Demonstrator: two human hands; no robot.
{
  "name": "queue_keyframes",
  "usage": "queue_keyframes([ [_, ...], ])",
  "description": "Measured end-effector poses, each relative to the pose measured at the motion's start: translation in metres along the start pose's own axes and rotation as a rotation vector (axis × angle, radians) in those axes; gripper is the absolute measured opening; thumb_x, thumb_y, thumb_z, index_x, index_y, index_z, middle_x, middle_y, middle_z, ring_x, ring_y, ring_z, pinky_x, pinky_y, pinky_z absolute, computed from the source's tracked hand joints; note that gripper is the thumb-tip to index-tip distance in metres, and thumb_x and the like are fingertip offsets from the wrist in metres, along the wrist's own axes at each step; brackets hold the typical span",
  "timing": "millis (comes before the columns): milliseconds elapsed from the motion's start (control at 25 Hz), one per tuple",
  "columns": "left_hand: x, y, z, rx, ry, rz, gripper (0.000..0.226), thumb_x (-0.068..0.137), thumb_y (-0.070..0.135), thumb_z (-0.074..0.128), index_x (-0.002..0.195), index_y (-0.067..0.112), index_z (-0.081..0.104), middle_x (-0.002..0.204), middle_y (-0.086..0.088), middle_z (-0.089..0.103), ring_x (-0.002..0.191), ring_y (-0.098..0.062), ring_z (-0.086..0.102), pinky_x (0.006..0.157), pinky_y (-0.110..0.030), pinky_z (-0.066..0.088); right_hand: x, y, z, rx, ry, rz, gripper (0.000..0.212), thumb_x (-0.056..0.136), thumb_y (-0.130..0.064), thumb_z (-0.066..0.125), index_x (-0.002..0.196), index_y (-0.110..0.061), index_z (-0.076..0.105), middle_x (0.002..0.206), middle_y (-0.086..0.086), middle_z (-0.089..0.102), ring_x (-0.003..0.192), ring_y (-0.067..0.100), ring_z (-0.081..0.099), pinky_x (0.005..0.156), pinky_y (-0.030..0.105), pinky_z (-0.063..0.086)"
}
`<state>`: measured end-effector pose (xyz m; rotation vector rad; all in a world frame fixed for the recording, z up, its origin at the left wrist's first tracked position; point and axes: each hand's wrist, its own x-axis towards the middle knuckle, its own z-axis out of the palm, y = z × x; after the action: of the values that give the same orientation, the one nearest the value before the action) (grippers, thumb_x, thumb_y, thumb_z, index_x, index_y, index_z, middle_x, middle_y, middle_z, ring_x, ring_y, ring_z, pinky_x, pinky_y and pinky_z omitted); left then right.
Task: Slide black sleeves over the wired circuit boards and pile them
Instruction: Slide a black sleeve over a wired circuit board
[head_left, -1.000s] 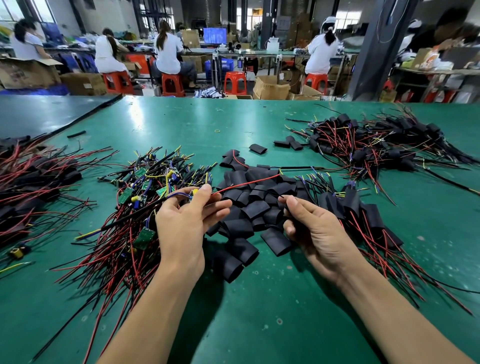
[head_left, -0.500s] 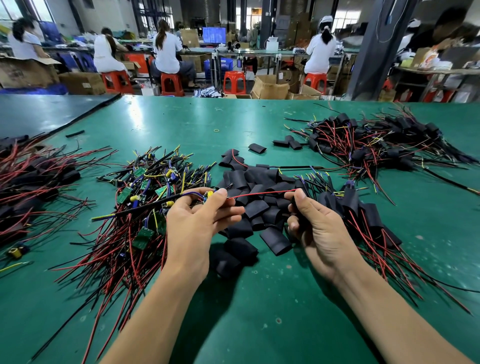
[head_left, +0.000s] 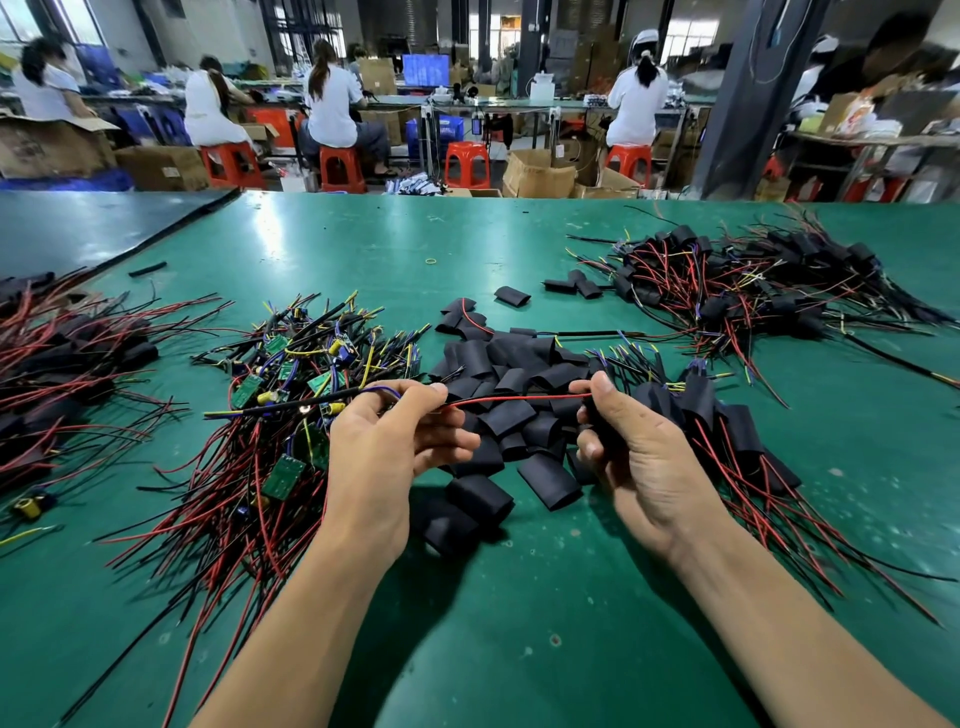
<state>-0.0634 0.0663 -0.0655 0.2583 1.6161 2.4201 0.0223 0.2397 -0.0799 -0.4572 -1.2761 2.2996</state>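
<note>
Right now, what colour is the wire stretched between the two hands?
Red wire, running from the left hand to the right hand; head view.

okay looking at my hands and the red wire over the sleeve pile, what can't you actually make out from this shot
Head view only:
- Circuit board on this wire: hidden inside the left hand.
- Sleeve in the right hand: mostly covered by the fingers, so whether the red wire has entered it is unclear.
- Pile of bare boards: too tangled to count.
- Far sleeved pile: cut off at the right edge.
</note>
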Motion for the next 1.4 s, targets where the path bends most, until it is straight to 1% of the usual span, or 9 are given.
queue_keyframes([
  [160,0.000,-0.001,0.001,0.042,0.002,0.010,0.010,0.089,0.006,0.066,0.084,0.009,0.057,0.063,-0.011,0.065,0.049,-0.026,0.063,0.046,-0.030,0.053,-0.006,0.001,-0.004,-0.273,-0.133,-0.079,0.042,0.064,-0.041,0.084,0.095,-0.014,0.078,0.065,-0.008,0.058,0.050,0.004,0.042,0.046,0.013,0.031],
  [280,-0.001,-0.003,0.003,0.060,-0.009,-0.002,0.011,0.089,0.009,0.069,0.089,0.009,0.057,0.067,-0.011,0.068,0.049,-0.025,0.063,0.045,-0.029,0.053,-0.011,0.005,-0.002,-0.567,-0.193,-0.098,0.040,0.066,-0.041,0.085,0.101,-0.023,0.078,0.085,-0.005,0.076,0.073,0.006,0.065,0.068,0.020,0.051],
  [360,-0.001,-0.004,0.004,0.075,-0.009,-0.024,0.014,0.089,0.014,0.070,0.092,0.008,0.058,0.072,-0.013,0.071,0.050,-0.024,0.064,0.046,-0.028,0.053,-0.013,0.006,-0.003,-0.665,-0.213,-0.102,0.038,0.072,-0.043,0.083,0.107,-0.027,0.076,0.094,-0.007,0.077,0.084,0.004,0.067,0.079,0.025,0.050],
  [560,0.001,-0.001,0.005,0.009,0.026,-0.091,0.014,0.092,0.020,0.068,0.089,0.009,0.060,0.070,-0.010,0.071,0.050,-0.021,0.065,0.046,-0.026,0.054,-0.010,-0.001,-0.007,-0.759,-0.259,-0.185,0.033,0.089,-0.026,0.074,0.122,-0.026,0.070,0.111,-0.016,0.073,0.104,-0.003,0.065,0.094,0.015,0.045],
  [680,0.001,0.001,0.006,-0.060,0.013,-0.159,0.017,0.096,0.022,0.062,0.089,0.007,0.059,0.074,-0.014,0.073,0.052,-0.022,0.068,0.048,-0.027,0.056,-0.011,0.002,-0.002,-0.593,-0.169,-0.204,0.039,0.077,-0.022,0.082,0.114,-0.020,0.069,0.096,-0.008,0.076,0.081,0.006,0.068,0.077,0.019,0.053],
  [840,-0.002,0.000,0.009,-0.067,-0.050,-0.261,0.019,0.096,0.022,0.062,0.091,0.003,0.061,0.083,-0.017,0.075,0.056,-0.023,0.070,0.050,-0.026,0.057,-0.010,0.000,0.004,-0.219,-0.117,-0.178,0.048,0.064,-0.026,0.083,0.108,-0.015,0.064,0.065,0.003,0.063,0.043,0.011,0.044,0.041,0.018,0.038],
  [1120,-0.006,0.000,0.013,-0.092,-0.060,-0.316,0.023,0.096,0.024,0.062,0.092,0.001,0.063,0.080,-0.015,0.075,0.056,-0.020,0.070,0.052,-0.025,0.059,-0.010,-0.011,0.004,0.005,-0.145,-0.048,0.024,0.077,-0.017,0.070,0.101,-0.016,0.068,0.064,0.003,0.057,0.044,0.013,0.049,0.045,0.021,0.043],
  [1280,-0.007,0.001,0.015,-0.166,-0.110,-0.372,0.030,0.096,0.024,0.060,0.108,-0.003,0.062,0.084,-0.011,0.076,0.059,-0.018,0.072,0.051,-0.023,0.057,-0.010,-0.009,0.007,0.076,-0.150,0.019,0.033,0.081,-0.029,0.066,0.108,-0.011,0.067,0.064,0.002,0.055,0.049,0.012,0.047,0.052,0.022,0.042],
  [1400,-0.008,0.003,0.016,-0.219,-0.145,-0.408,0.021,0.096,0.025,0.059,0.100,0.005,0.063,0.091,-0.011,0.077,0.062,-0.017,0.073,0.050,-0.023,0.057,-0.010,-0.008,0.009,0.166,-0.115,0.099,0.028,0.084,-0.033,0.065,0.101,-0.011,0.071,0.065,0.000,0.052,0.049,0.011,0.042,0.052,0.023,0.040],
])
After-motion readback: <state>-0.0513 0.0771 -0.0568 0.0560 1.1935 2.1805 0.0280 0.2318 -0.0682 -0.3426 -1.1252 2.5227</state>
